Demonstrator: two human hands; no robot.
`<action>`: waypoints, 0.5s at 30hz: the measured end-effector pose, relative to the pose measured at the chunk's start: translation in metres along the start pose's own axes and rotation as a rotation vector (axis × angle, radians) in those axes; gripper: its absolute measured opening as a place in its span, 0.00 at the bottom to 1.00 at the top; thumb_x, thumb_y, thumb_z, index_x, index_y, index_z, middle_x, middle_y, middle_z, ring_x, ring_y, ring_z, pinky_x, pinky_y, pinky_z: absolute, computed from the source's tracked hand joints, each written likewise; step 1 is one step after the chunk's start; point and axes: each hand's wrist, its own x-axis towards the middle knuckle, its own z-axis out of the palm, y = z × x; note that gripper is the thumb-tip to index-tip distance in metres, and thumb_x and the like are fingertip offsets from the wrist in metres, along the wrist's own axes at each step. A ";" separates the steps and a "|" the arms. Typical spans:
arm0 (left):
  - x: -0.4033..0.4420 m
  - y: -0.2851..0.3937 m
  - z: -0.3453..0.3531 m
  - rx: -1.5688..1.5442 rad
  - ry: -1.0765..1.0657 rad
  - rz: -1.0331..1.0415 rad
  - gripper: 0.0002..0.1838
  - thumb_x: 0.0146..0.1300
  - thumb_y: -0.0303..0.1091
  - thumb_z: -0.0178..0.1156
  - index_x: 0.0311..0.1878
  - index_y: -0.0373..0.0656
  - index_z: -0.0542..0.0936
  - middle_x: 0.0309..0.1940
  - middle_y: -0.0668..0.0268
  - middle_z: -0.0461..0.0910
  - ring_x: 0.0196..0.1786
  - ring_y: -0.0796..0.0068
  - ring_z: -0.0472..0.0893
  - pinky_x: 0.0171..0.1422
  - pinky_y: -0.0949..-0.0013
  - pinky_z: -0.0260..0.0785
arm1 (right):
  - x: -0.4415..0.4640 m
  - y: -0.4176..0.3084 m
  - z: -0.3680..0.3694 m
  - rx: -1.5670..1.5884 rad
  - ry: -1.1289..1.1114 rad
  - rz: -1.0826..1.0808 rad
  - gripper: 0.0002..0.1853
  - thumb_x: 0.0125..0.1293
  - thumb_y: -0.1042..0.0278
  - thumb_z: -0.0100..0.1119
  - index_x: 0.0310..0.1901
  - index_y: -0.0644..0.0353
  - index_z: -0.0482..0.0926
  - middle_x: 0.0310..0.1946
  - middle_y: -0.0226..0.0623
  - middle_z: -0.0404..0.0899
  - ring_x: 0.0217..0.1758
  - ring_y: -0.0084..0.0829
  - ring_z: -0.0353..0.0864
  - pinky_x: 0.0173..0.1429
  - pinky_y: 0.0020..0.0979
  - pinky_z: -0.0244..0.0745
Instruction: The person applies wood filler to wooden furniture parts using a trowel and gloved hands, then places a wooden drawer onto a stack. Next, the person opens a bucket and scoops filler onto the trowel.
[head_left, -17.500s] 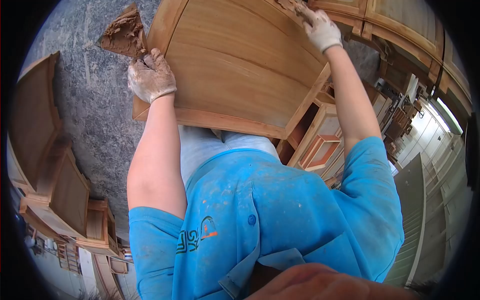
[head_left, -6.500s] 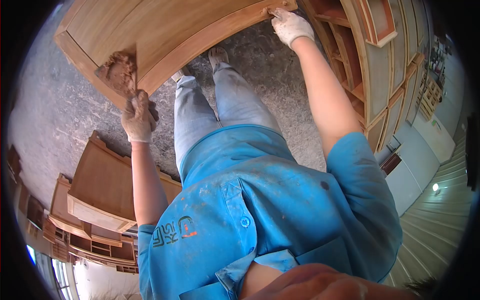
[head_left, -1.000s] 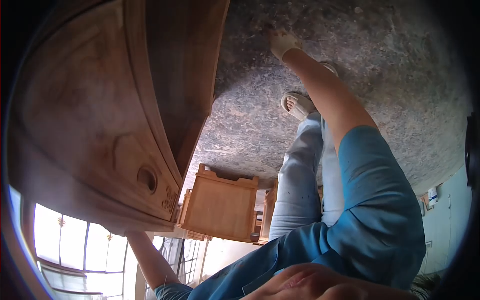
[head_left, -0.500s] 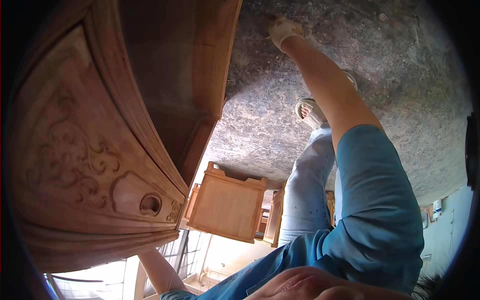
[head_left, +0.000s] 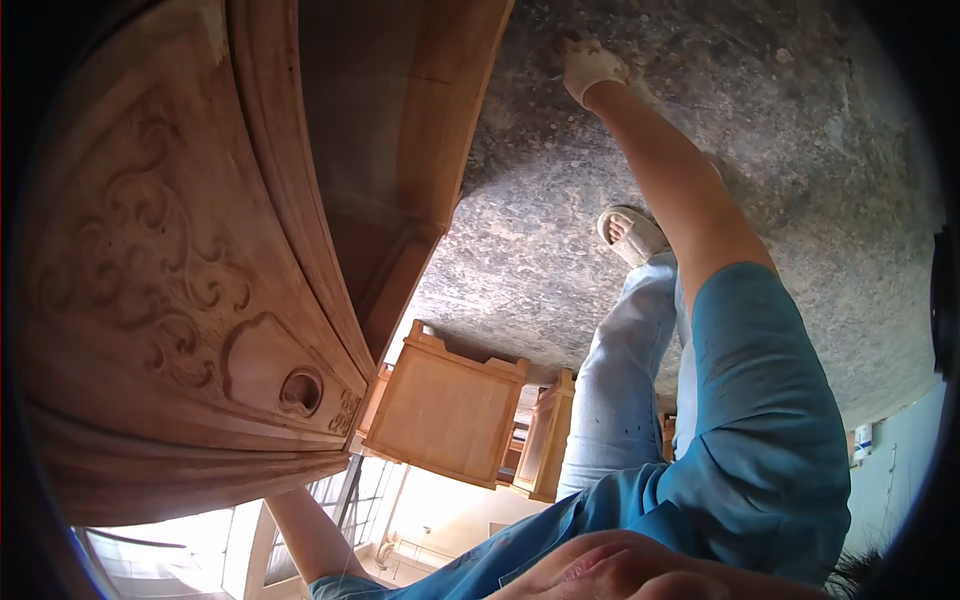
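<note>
Panel point(head_left: 190, 270) (carved) hides left hand.

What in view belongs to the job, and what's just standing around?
Likely part of the job:
Carved wooden piece: left forearm passes behind its edge, left hand hidden
Gloved right hand: can't tell if it holds anything

Probably just standing around:
Plain-sided wooden unit
Narrower wooden piece beside it

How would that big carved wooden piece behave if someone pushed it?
The carved wooden piece is probably stiff, given its thick moulded edge. Being broad, it looks heavy, though the dark hollow suggests it isn't solid throughout. Its fine scrollwork might chip if knocked.
</note>
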 end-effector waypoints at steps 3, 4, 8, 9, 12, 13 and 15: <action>-0.007 0.001 -0.005 0.023 0.061 -0.011 0.34 0.69 0.65 0.40 0.69 0.52 0.66 0.61 0.63 0.75 0.61 0.61 0.77 0.67 0.53 0.68 | 0.009 -0.013 -0.005 -0.029 -0.062 0.027 0.22 0.64 0.69 0.45 0.58 0.41 0.77 0.54 0.50 0.78 0.51 0.55 0.79 0.44 0.60 0.77; -0.007 0.001 -0.007 0.031 0.058 -0.018 0.34 0.69 0.65 0.40 0.69 0.52 0.66 0.61 0.63 0.75 0.61 0.61 0.77 0.67 0.53 0.68 | 0.009 -0.015 -0.006 -0.044 -0.085 0.037 0.22 0.62 0.72 0.47 0.57 0.43 0.78 0.53 0.53 0.78 0.52 0.57 0.79 0.43 0.62 0.77; -0.002 0.000 -0.016 0.028 0.068 -0.033 0.34 0.69 0.65 0.40 0.69 0.52 0.66 0.62 0.63 0.75 0.61 0.61 0.77 0.66 0.51 0.69 | 0.009 -0.014 -0.022 -0.138 -0.311 0.080 0.20 0.65 0.70 0.44 0.55 0.43 0.79 0.50 0.51 0.79 0.49 0.52 0.81 0.43 0.59 0.77; 0.001 0.000 -0.023 0.022 0.055 -0.047 0.34 0.69 0.65 0.41 0.69 0.52 0.66 0.62 0.63 0.75 0.61 0.61 0.77 0.66 0.51 0.69 | 0.009 -0.010 -0.029 -0.172 -0.382 0.100 0.19 0.66 0.69 0.43 0.54 0.43 0.80 0.49 0.50 0.79 0.48 0.50 0.81 0.43 0.58 0.78; 0.021 0.007 -0.046 -0.018 0.182 -0.123 0.34 0.69 0.65 0.41 0.69 0.52 0.66 0.62 0.63 0.75 0.61 0.61 0.77 0.66 0.50 0.68 | -0.016 0.004 -0.033 0.265 -0.080 -0.042 0.20 0.69 0.66 0.40 0.57 0.40 0.77 0.48 0.48 0.80 0.47 0.44 0.82 0.46 0.53 0.79; 0.026 0.008 -0.052 -0.053 0.316 -0.160 0.34 0.69 0.65 0.41 0.69 0.52 0.66 0.62 0.63 0.75 0.62 0.61 0.76 0.66 0.50 0.68 | -0.033 -0.013 -0.058 0.326 0.065 -0.134 0.20 0.70 0.63 0.39 0.60 0.37 0.75 0.50 0.48 0.79 0.48 0.42 0.82 0.47 0.50 0.80; 0.027 0.005 -0.042 -0.083 0.446 -0.212 0.34 0.69 0.64 0.42 0.69 0.52 0.66 0.62 0.62 0.75 0.62 0.61 0.76 0.67 0.50 0.68 | -0.041 -0.042 -0.077 0.363 0.233 -0.247 0.23 0.69 0.64 0.41 0.64 0.36 0.70 0.54 0.51 0.77 0.48 0.44 0.82 0.47 0.47 0.81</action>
